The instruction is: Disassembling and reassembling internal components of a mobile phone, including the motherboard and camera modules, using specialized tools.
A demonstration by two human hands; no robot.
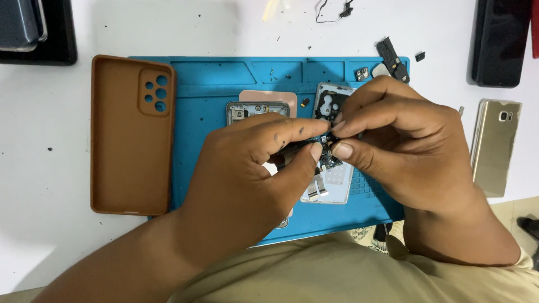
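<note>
Pinching small dark part (327,141), long axis left-right, both hands' (247,168) (404,146) grips closed on it.

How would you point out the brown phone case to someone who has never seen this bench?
Start at the blue work mat on the white table. The brown phone case lies over its left edge, hollow side up. Unlike the nearby phones, it is soft-looking, with round camera holes.

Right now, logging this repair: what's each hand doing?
Left hand: pinched shut on a small dark part.
Right hand: pinching the same part.
</note>
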